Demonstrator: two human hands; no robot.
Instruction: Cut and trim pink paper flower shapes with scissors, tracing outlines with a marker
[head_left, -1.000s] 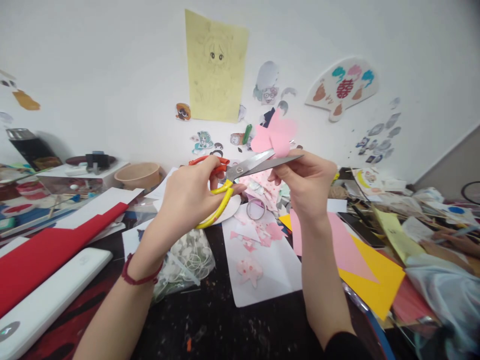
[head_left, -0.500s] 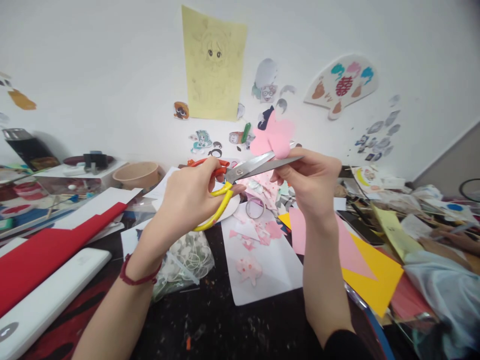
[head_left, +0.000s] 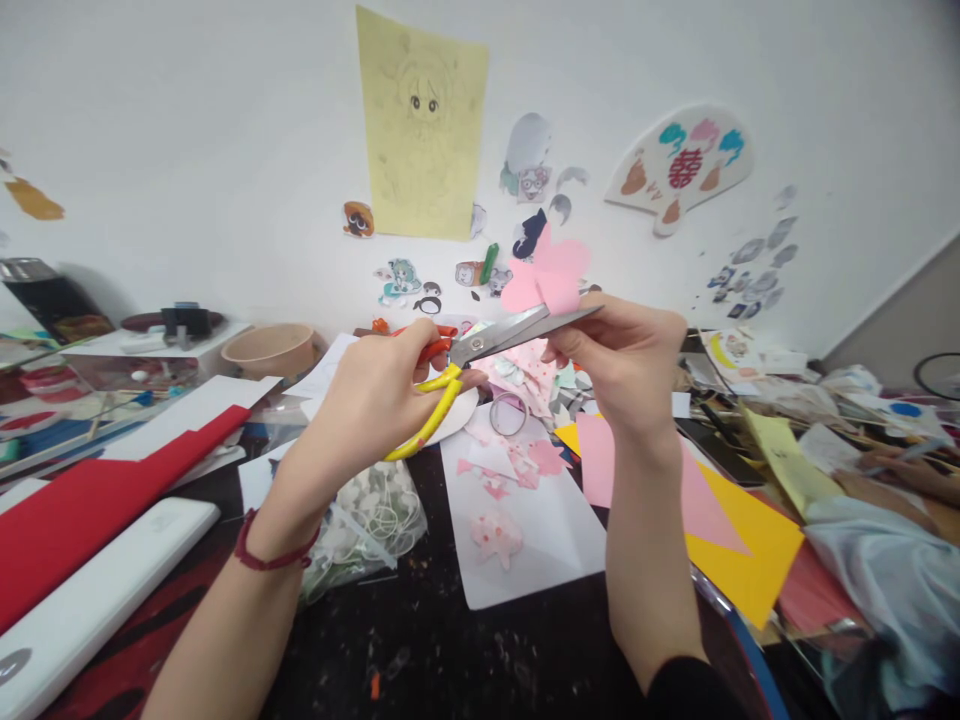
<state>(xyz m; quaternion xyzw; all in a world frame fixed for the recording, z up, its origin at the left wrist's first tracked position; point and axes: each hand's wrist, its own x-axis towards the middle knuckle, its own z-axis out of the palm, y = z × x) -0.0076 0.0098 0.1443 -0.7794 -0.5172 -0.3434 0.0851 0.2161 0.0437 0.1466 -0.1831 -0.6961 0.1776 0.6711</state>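
"Step?"
"Cutting, I judge: left hand [head_left: 381, 388] gripping scissors [head_left: 478, 345]; right hand [head_left: 634, 360] pinching pink paper [head_left: 553, 268], far side, at the parted blades [head_left: 516, 327]"
"Next?"
"I'd want it steady, blades closing gently"

left wrist [head_left: 281, 518] bears a dark red cord bracelet [head_left: 262, 564]; black sleeve [head_left: 688, 690] edges the bare right forearm [head_left: 649, 560].

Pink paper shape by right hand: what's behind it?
Behind the pink paper shape is the white wall, with a dark cutout showing past its upper-left edge. The upper blade of the scissors seems to pass behind the paper's lower lobe. What the paper fully covers can't be seen.
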